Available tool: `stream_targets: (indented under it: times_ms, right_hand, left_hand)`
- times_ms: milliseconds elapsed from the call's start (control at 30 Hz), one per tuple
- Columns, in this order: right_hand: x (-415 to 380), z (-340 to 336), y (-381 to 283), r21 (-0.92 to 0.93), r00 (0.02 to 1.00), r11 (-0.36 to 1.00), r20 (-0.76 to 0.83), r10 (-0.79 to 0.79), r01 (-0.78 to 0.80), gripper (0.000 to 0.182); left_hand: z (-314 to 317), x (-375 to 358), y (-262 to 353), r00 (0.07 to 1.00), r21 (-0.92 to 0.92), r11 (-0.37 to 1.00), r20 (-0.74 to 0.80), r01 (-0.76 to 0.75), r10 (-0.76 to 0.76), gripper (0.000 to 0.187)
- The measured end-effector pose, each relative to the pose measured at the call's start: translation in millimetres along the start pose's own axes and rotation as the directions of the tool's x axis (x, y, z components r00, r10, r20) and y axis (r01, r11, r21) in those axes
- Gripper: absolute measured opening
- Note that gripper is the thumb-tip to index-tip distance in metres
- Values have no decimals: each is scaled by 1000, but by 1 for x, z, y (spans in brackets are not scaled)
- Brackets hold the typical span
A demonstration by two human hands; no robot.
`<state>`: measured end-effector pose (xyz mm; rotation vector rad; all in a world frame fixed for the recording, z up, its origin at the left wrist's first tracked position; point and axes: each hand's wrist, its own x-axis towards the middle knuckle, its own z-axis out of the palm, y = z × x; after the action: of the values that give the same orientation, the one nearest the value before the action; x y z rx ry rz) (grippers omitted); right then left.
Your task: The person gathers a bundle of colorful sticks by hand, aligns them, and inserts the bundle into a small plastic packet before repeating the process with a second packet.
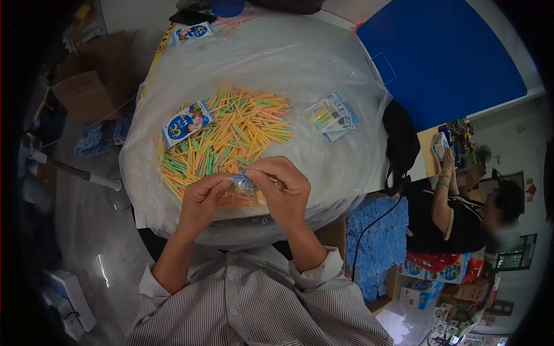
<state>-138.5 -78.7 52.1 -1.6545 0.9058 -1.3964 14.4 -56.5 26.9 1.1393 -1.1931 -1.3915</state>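
Observation:
My left hand [203, 199] and my right hand [281, 187] meet over the near edge of a heap of thin coloured sticks [231, 135], orange, yellow and green. Both hands pinch one small blue and white packet [245, 183] between the fingertips. The sticks lie on a big clear plastic sheet [323, 173] spread across a round table. A flat blue and white packet [186, 123] rests on the heap's left part. A small stack of filled packets [332, 116] lies on the plastic to the right of the heap.
Another packet [192, 32] lies at the table's far edge. A blue board [438, 57] stands at the right. A black bag [401, 144] hangs by the table. A seated person [461, 213] is at the right, beside boxes of blue packets [378, 242]. Cardboard boxes [95, 78] sit at the left.

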Motion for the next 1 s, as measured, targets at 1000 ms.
stream_targets:
  times_ms: [1000]
  right_hand:
    - [87,-132,63,-470,862,845,-507,-21,-255,27]
  left_hand:
    - [-11,-2,-11,996,-64,996,-76,-54,50,30]
